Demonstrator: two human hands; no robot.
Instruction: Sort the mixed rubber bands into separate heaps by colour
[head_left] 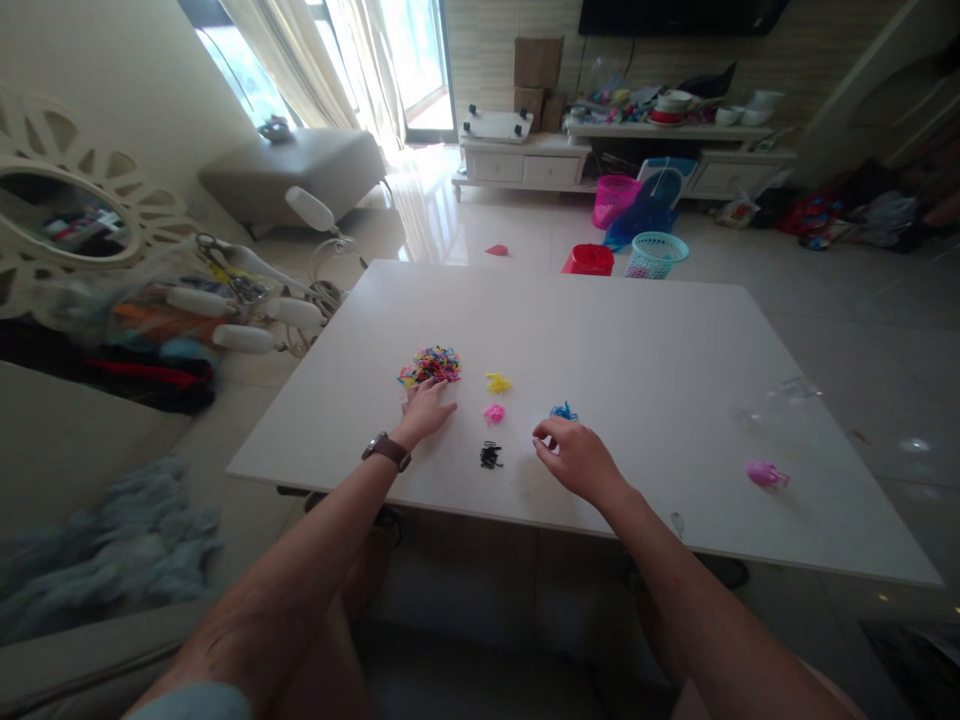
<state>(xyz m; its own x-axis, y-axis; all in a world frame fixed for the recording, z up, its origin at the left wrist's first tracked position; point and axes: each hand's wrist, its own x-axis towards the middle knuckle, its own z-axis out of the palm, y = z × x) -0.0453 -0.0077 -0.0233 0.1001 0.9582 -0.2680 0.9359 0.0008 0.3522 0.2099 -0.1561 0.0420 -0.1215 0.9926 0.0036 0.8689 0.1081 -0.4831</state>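
Note:
A pile of small mixed-colour, loop-like pieces (436, 364) lies on the white table. My left hand (427, 408), wearing a dark-strapped watch on its wrist, rests at the pile's near edge with fingers spread. To its right are small single-colour heaps: yellow pieces (497, 383), pink pieces (493, 414) and black pieces (490, 456). My right hand (576, 458) is just in front of the blue pieces (564, 411), partly covering them. Its thumb and index fingertips come together left of that heap; whatever is between them is too small to make out.
A pink object (765, 474) and a clear plastic item (796, 388) are on the right of the white table (637, 350). Beyond the far edge stand a red bin (589, 259) and a light-blue basket (658, 254). A white multi-armed lamp (296, 312) is by the left edge.

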